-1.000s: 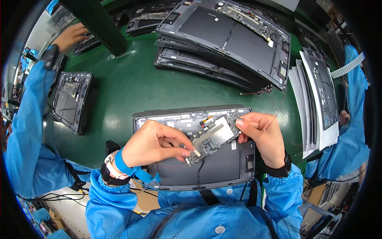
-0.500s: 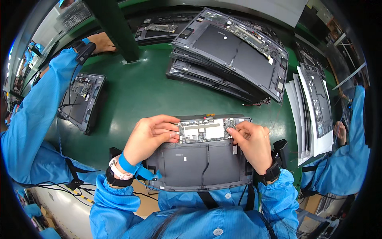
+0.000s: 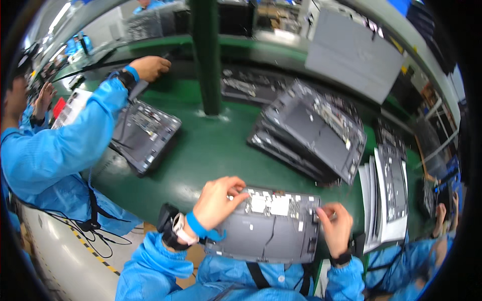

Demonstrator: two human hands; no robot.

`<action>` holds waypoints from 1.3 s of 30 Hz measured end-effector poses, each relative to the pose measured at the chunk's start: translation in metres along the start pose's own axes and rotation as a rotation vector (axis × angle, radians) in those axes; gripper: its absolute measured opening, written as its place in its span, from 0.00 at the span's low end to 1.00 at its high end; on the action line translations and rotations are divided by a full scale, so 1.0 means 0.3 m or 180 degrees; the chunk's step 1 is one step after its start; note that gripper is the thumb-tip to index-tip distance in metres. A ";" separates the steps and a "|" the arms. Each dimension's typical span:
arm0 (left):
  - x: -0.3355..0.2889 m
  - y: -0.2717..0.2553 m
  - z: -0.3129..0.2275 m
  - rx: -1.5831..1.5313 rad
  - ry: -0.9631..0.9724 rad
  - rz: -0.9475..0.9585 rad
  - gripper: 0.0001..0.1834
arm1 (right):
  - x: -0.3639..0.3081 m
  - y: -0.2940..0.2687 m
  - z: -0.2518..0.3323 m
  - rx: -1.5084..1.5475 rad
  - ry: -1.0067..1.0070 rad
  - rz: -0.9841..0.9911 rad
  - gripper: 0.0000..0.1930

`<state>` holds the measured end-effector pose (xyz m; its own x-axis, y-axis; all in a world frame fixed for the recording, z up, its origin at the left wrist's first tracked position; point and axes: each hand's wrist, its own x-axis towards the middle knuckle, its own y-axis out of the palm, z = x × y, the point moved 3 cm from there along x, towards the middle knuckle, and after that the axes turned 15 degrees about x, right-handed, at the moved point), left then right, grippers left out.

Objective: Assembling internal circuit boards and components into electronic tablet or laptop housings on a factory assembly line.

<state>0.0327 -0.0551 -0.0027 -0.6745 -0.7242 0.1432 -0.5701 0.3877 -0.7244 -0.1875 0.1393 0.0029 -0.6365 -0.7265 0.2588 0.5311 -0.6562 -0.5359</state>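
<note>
A dark tablet housing [image 3: 241,236] lies in front of me with its inside facing up, a flat black battery filling the nearer part. Along its far side sits a circuit board [image 3: 271,203] with bright metal shields. My left hand [image 3: 216,203] has thumb and curled fingers closed at the board's left end. At the housing's right edge, beyond the board's end, my right hand [image 3: 336,228] pinches with thumb and fingers. Motion blurs the fingertips slightly. Both wrists wear black bands, and the left also has a blue strap.
A stack of similar housings [image 3: 311,125] stands at the back right. White sheets [image 3: 369,200] with another housing [image 3: 394,185] are at the right. A green post [image 3: 205,60] rises from the green table [image 3: 201,150]. At left, a co-worker's arm [image 3: 85,130] reaches past another housing [image 3: 148,133].
The view has swung, so the scene sits lower and further right. My right hand has moved off the board's right end to the housing's right edge. My left hand remains by the board's left end.
</note>
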 end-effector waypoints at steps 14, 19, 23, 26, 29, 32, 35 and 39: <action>-0.311 -0.008 0.136 -0.1079 -0.0747 -0.0171 0.40 | -0.162 0.098 -0.080 0.3066 0.2943 0.0783 0.14; -0.342 -0.125 0.221 -0.2525 -0.0742 -0.0274 0.35 | -0.115 0.151 0.037 0.2749 0.2768 0.0974 0.19; -0.425 -0.277 0.375 -0.1766 -0.1241 -0.1064 0.16 | 0.012 0.224 0.136 0.3333 0.2560 0.1228 0.17; -0.472 -0.299 0.516 -0.0084 -0.1569 -0.2015 0.11 | 0.125 0.377 0.321 0.3594 0.2049 0.1337 0.16; -0.460 -0.270 0.556 0.1115 -0.1262 -0.2663 0.08 | 0.286 0.641 0.383 0.3577 0.1711 0.1406 0.18; -0.440 -0.253 0.552 0.1292 -0.1310 -0.2663 0.09 | 0.386 0.894 0.428 0.3840 0.1886 0.1418 0.18; -0.446 -0.259 0.556 0.1262 -0.1428 -0.2698 0.11 | 0.383 1.016 0.462 0.3913 0.1946 0.1369 0.18; -0.464 -0.270 0.563 0.1182 -0.1418 -0.2578 0.13 | 0.369 0.939 0.549 0.1671 0.1745 0.2386 0.28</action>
<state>0.2519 -0.0820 -0.0780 0.1342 -0.8688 0.4766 -0.5462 -0.4661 -0.6960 -0.0163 -0.1594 0.0129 -0.1425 -0.8762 -0.4604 0.9828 -0.1803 0.0390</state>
